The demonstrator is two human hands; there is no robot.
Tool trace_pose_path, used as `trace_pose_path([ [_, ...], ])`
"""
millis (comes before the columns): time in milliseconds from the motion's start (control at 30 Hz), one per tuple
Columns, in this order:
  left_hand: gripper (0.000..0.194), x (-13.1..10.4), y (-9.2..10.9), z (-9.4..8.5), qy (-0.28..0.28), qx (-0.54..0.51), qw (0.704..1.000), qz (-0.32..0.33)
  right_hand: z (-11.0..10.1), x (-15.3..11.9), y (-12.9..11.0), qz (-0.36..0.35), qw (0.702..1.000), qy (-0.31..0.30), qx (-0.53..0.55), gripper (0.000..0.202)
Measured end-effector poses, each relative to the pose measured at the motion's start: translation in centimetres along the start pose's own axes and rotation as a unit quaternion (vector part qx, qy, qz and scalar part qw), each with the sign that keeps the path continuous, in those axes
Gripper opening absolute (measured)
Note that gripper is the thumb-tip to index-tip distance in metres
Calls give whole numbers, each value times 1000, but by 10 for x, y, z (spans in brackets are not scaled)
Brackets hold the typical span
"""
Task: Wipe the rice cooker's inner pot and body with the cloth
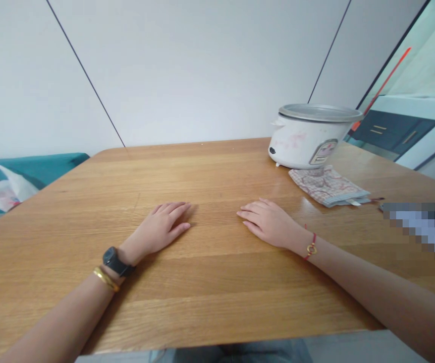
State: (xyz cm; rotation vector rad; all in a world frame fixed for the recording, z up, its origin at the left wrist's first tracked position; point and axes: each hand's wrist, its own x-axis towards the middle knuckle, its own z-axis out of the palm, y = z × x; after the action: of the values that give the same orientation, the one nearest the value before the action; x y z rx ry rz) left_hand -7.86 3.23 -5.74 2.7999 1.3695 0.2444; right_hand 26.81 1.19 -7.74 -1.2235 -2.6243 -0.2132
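Observation:
My left hand (159, 228) lies flat, palm down, on the wooden table (210, 282), fingers together and pointing toward the middle; a black watch and a gold bangle sit on its wrist. My right hand (268, 222) also rests palm down on the table, a short gap from the left, with a red cord bracelet on the wrist. Neither hand holds anything. A white rice cooker (308, 136) with a metal rim stands at the far right of the table, well beyond my right hand.
A folded patterned cloth (329, 186) lies just in front of the cooker. A blurred-out object (425, 229) sits at the table's right edge. A teal sofa with a bag (9, 181) stands left of the table. A white wall rises behind.

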Motion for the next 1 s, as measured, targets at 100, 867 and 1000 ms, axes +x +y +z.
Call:
trace_pose_path([
  [100,61,0,2,-1,-12,-32,999,-14,0,0,1,-5,1000,9,6,34],
  [867,49,1,-1,5,-9,-18,1000,8,-2,-4,1,7,998,-8,67,45],
  [1000,48,2,-1,6,-16,-25,1000,6,-1,-4,1,0,998,-1,71,50],
])
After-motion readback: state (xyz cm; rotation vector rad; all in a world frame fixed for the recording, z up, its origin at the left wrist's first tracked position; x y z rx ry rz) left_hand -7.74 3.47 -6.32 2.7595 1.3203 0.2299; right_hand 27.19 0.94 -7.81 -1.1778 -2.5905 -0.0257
